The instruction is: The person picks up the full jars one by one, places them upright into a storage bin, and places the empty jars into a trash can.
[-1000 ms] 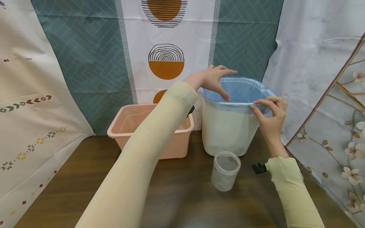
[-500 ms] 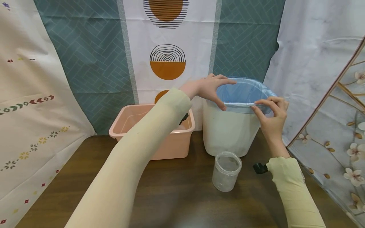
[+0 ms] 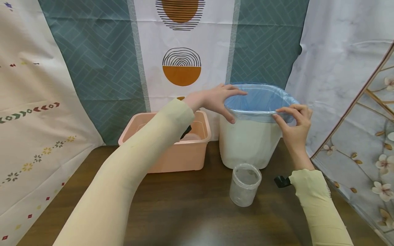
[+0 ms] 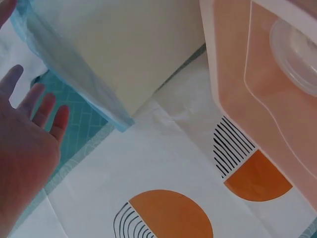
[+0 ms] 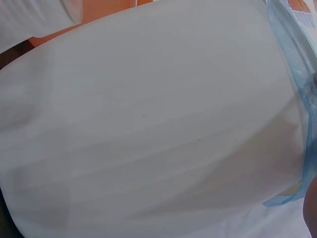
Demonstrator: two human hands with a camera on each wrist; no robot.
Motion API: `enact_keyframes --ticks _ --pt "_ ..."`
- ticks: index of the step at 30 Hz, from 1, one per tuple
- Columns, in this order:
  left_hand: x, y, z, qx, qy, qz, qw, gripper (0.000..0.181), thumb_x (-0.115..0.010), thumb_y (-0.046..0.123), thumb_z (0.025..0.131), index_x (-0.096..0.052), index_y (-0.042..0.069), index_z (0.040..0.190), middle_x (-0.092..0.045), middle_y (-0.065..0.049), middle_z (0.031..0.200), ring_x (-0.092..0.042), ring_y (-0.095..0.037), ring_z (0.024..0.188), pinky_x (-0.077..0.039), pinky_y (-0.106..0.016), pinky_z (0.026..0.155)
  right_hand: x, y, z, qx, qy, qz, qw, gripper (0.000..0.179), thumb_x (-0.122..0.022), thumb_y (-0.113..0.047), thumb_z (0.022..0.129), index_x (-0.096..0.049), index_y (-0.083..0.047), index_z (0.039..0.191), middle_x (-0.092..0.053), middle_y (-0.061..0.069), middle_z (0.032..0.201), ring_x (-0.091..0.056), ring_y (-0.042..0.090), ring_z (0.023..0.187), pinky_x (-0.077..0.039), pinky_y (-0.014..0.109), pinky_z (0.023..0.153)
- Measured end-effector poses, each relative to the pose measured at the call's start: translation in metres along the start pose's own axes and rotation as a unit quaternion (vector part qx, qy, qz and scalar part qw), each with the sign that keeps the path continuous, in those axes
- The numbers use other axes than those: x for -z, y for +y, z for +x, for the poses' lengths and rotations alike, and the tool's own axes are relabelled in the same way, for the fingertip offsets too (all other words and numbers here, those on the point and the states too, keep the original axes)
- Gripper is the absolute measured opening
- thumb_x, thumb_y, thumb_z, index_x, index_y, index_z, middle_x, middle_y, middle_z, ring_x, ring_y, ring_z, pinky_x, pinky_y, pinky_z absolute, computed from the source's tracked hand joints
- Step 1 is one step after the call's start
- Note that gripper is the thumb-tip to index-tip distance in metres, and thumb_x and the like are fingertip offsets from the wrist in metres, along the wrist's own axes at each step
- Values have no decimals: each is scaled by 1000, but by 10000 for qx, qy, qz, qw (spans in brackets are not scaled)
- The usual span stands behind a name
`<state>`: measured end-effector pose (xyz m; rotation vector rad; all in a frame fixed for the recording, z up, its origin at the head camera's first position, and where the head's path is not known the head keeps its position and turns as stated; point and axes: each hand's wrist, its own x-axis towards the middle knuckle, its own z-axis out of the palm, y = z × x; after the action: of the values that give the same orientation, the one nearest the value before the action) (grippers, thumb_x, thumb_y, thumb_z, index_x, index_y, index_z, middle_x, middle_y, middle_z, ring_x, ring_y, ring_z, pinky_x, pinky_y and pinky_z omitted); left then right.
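A blue plastic bag lines a white trash bin, its edge folded over the rim. My right hand pinches the bag's edge between thumb and index finger at the front right of the rim. At the rim's left side is my left hand, fingers spread and thumb apart, holding nothing. In the left wrist view, the left hand's fingers are extended beside the bag's blue edge. The right wrist view is mostly filled by the bin's wall.
A pink plastic basin stands left of the bin, partly covered by my left arm. Inside it lies a clear round object. An uncapped clear jar stands before the bin on the dark wooden table. Patterned cloths hang around the table.
My left hand has moved left and slightly down, from over the bin's front rim to its left side. The right hand keeps its pinch on the bag's edge.
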<state>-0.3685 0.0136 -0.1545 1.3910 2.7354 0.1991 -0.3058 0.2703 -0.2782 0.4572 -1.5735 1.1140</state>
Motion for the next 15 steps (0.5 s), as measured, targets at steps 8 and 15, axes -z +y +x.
enact_keyframes --ticks 8,15 --pt "-3 6 -8 -343 144 117 9992 96 -78 48 80 -24 32 157 -21 -1 163 -17 -26 148 -24 -47 119 0 -1 0 -43 -37 -50 10000 18 -78 2 78 -72 12 91 -50 -24 94 -39 -1 101 -23 23 97" --pt "-11 15 -14 -661 116 120 9977 90 -78 47 80 -30 32 155 -27 1 161 -17 -25 150 -25 -48 119 1 -1 0 -89 -81 -96 9999 17 -78 3 78 -72 12 91 -50 -25 94 -37 -1 101 -23 23 96"
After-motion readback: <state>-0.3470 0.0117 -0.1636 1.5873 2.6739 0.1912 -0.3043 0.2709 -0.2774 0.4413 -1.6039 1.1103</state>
